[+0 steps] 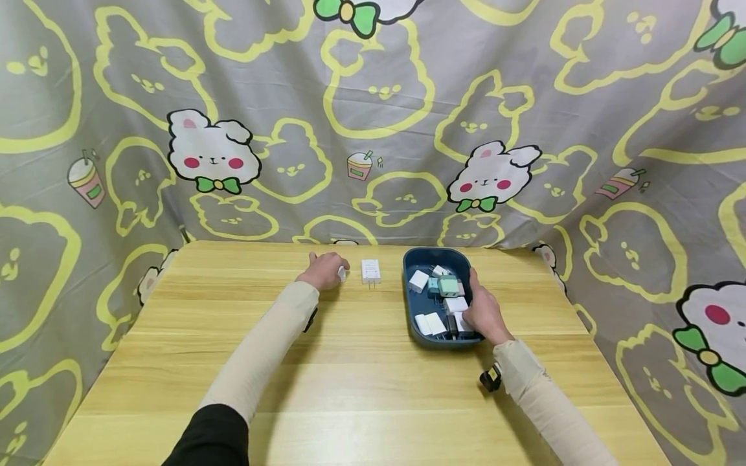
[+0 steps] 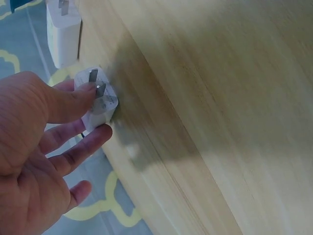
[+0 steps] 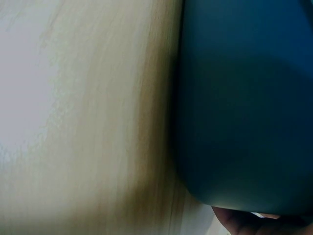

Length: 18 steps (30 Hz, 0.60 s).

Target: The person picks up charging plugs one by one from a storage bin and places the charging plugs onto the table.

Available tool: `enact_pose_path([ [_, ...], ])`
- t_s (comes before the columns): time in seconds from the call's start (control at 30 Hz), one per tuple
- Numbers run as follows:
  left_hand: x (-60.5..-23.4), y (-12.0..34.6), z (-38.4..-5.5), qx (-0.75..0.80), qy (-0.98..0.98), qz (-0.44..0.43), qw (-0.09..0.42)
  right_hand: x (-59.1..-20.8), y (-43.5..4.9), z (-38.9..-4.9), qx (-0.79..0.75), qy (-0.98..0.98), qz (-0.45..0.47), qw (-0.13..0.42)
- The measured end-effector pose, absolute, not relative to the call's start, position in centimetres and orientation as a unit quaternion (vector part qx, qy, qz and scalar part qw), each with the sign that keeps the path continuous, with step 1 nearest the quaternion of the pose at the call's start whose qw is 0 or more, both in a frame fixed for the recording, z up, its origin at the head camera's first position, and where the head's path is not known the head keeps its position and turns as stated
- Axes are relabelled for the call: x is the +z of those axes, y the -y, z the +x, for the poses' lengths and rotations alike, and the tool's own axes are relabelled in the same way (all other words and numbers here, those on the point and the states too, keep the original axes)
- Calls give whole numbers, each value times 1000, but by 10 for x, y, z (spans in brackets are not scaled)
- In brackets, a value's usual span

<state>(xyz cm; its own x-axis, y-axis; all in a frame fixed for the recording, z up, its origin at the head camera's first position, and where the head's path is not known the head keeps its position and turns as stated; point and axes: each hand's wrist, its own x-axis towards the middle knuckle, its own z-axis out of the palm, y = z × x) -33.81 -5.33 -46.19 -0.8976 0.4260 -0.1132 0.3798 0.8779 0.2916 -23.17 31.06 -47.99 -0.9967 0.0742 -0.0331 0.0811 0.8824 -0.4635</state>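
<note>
My left hand (image 1: 323, 270) pinches a white charger plug (image 2: 100, 111) between thumb and fingers, near the table's far edge. In the left wrist view its two metal prongs point up beside my thumb. Just to the right lies another white charger plug (image 1: 370, 270), prongs toward me. My right hand (image 1: 488, 316) grips the right side of a dark blue basket (image 1: 447, 344), the thumb over its rim. Inside the basket are several white plugs, a light green plug (image 1: 448, 285) and a black one (image 1: 451, 326). The right wrist view shows mostly the basket's outer wall (image 3: 244, 107).
The wooden table (image 1: 373, 401) carries the basket and the loose plugs. A grey curtain (image 1: 303, 97) with rabbit drawings hangs behind it and along both sides. Each wrist wears a small black camera, the right one (image 1: 491, 378) plainly visible.
</note>
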Motion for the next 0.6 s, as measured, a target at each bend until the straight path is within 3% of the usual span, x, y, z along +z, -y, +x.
enact_pose_path([
  [0.6, -457, 54, -336, 127, -964, 205, 114, -482, -313, -232, -232, -972, 20, -18],
])
